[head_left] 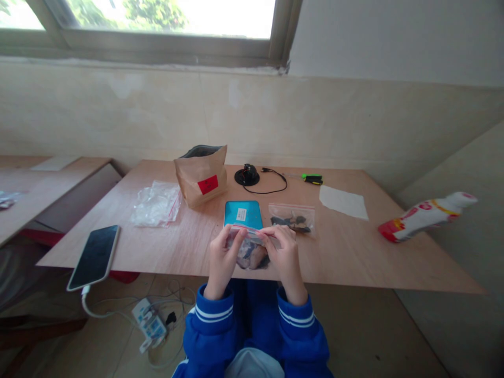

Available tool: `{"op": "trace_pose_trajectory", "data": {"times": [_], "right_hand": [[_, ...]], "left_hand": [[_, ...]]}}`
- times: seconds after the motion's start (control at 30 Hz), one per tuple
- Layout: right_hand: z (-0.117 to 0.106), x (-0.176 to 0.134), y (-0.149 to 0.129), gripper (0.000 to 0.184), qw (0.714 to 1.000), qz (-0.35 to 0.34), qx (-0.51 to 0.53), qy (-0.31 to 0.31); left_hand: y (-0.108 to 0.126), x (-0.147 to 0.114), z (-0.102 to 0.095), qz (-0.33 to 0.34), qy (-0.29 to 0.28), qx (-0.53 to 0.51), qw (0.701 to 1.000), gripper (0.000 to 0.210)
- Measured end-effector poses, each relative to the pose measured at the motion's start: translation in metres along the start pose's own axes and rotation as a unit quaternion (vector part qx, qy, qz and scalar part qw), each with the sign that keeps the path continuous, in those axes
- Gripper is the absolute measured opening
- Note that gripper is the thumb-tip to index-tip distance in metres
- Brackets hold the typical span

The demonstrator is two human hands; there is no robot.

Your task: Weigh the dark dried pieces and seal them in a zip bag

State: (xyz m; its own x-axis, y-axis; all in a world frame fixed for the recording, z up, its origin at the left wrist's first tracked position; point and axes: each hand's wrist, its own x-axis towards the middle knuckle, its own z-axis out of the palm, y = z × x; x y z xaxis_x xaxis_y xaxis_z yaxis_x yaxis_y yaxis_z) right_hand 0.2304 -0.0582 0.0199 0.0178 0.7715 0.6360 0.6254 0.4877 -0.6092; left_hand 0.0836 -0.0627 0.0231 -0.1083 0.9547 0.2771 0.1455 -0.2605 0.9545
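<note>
Between my hands is a clear zip bag (252,255) with brownish and dark pieces inside; their kind is hard to make out. My left hand (223,253) pinches the left part of its red-lined top edge. On the other side, my right hand (281,249) grips the same edge between thumb and fingers. Just beyond the bag lies a blue flat box (243,212) with a white label, its near end hidden by the bag. A second zip bag (292,219), holding dark brown pieces, lies flat past my right hand.
A brown paper pouch (200,178) stands open behind, beside clear plastic bags (155,205). Farther back are a black round device (247,175) with a cable and screwdrivers (312,178). White paper (343,202) and a bottle (427,216) lie right; a charging phone (94,257) overhangs the left edge.
</note>
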Motion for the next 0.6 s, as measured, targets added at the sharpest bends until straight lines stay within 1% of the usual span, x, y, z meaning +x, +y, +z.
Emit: {"op": "trace_pose_trajectory", "data": {"times": [0.1,0.17,0.3,0.4,0.47,0.5,0.57,0.6], "right_hand": [[-0.002,-0.001,0.008,0.033,1.0,0.004,-0.003,-0.001],[-0.002,-0.002,0.01,0.035,1.0,0.005,-0.01,0.01],[0.0,-0.004,0.007,0.039,0.999,0.003,-0.026,0.037],[0.0,-0.004,0.005,0.039,0.999,-0.003,-0.028,0.04],[-0.001,-0.004,0.006,0.034,0.999,0.002,-0.024,0.04],[-0.002,-0.003,0.008,0.031,0.999,0.011,-0.019,0.042],[-0.004,-0.003,0.014,0.026,0.997,0.048,0.009,0.052],[-0.004,-0.003,0.018,0.024,0.994,0.078,0.037,0.063]], "left_hand": [[-0.002,0.0,-0.002,-0.007,-0.012,-0.005,1.0,0.022],[-0.002,0.001,-0.002,-0.012,-0.021,-0.01,1.0,0.024],[0.0,0.0,-0.001,-0.02,-0.021,-0.02,0.999,0.025],[0.0,-0.001,-0.001,-0.018,-0.017,-0.021,0.999,0.024],[-0.002,-0.001,-0.002,-0.018,0.002,-0.026,0.999,0.023],[-0.003,-0.001,-0.002,-0.019,0.023,-0.033,0.999,0.023],[-0.008,0.0,-0.003,-0.02,0.076,-0.06,0.995,0.024],[-0.01,0.001,-0.003,-0.019,0.102,-0.08,0.991,0.025]]}}
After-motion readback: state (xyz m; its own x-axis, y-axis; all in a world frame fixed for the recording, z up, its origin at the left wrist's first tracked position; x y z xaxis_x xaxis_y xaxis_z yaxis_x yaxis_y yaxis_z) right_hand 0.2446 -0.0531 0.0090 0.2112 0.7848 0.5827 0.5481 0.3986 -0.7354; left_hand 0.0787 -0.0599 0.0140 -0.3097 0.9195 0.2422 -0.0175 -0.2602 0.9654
